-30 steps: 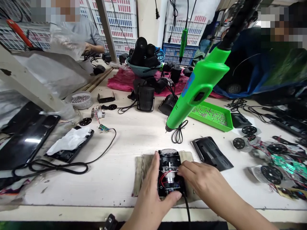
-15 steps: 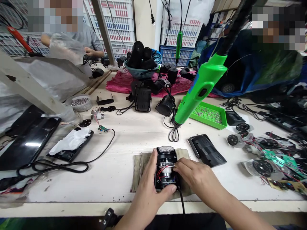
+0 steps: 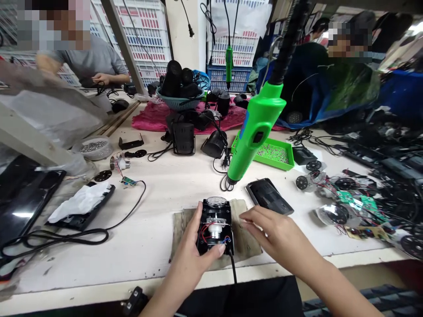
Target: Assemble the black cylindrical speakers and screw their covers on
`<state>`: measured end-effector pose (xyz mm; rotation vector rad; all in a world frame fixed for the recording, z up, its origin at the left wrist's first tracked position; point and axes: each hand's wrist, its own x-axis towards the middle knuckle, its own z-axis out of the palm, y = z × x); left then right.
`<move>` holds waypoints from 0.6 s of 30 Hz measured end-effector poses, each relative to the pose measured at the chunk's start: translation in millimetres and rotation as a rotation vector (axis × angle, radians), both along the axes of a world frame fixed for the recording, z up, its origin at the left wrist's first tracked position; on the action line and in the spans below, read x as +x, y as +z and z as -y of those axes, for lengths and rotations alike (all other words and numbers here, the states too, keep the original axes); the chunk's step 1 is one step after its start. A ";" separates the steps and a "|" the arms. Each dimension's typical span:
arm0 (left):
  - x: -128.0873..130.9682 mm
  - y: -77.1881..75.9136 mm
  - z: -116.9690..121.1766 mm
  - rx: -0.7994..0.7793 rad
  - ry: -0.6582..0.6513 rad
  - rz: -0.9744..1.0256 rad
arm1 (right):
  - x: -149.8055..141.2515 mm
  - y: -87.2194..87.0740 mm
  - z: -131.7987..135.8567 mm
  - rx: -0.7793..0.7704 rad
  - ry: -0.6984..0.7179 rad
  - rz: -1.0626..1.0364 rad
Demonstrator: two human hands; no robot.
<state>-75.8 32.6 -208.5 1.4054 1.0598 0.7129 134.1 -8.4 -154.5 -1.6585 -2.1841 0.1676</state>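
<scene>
1. From my head camera, I am working on an opened black plastic housing, which is lying on a frayed cloth pad at the near edge of the white surface
2. My left hand is gripping the housing along its left side, with my thumb curling over its lower end
3. My right hand is open, its fingers extended and hanging just beside the housing without touching it
4. Inside, a small silver motor is sitting among thin red and blue wires, and a round ribbed lens is capping the far end. Those fine wires look as if they call for a light touch
5. A black power cable is running off the near end
6. A green electric screwdriver is hanging on its cord above the surface, beside a glossy black cover panel and a green tray of screws
</scene>
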 end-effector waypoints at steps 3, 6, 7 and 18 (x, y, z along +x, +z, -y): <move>2.0 0.0 4.5 0.116 -0.002 -0.118 | -14.5 0.4 -6.1 0.061 0.072 0.171; 3.4 0.2 8.4 0.167 -0.017 -0.213 | -24.1 2.0 -13.9 0.090 0.131 0.314; 3.5 0.6 8.7 0.158 -0.022 -0.223 | -25.5 3.0 -15.8 0.095 0.158 0.342; 4.8 5.7 6.1 0.102 -0.009 -0.174 | -19.8 1.7 -20.0 0.103 0.219 0.325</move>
